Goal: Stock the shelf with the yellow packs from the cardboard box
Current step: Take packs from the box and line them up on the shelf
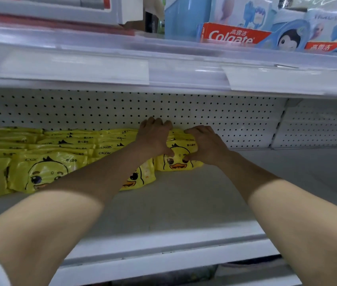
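Yellow duck-print packs (39,172) lie in overlapping rows across the left half of the white shelf (184,203). The rightmost stack of yellow packs (179,164) stands near the pegboard back wall. My left hand (155,135) grips this stack from its left and top, thumb on the front pack's face. My right hand (204,145) grips it from the right, thumb also on the front. Both forearms reach in from the bottom. The cardboard box is out of view.
An upper shelf edge (163,75) with price-tag strips hangs low over the hands. Colgate toothpaste boxes (233,36) and blue children's toothbrush sets stand on it. A bracket (276,124) divides the pegboard at the right. Bare shelf surface lies right of the stack.
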Tool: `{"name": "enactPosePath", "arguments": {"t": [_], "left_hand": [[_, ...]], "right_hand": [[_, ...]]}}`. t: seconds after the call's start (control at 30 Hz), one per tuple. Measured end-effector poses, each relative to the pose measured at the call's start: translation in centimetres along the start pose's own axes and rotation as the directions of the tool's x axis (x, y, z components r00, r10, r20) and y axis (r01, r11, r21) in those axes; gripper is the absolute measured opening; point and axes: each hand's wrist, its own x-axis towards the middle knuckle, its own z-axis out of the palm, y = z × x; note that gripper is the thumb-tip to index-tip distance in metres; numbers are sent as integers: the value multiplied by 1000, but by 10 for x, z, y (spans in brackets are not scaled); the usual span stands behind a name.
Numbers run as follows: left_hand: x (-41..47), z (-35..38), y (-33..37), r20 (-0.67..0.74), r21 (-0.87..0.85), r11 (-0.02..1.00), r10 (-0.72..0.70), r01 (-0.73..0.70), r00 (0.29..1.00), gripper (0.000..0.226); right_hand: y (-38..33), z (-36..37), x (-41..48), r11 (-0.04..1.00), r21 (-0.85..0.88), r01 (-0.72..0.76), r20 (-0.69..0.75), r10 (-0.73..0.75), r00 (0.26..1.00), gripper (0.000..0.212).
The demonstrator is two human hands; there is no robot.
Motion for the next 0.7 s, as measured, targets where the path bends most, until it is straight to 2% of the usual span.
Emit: {"name": "enactPosePath", "arguments": {"t": [0.33,0.57,0.7], "left_hand": [[-76,-44,8,-33,-162,969,-195,187,980,79],[-165,-75,30,8,-108,908,-407,405,913,73],[-239,-82,44,23,-97,885,-456,456,890,70]], "right_hand": [[-39,-46,-39,994,37,100,62,-102,993,90],[-84,-66,-105,984,71,161,137,-169,976,83],[-114,-67,-159,969,78,236,179,-247,952,81]]}}
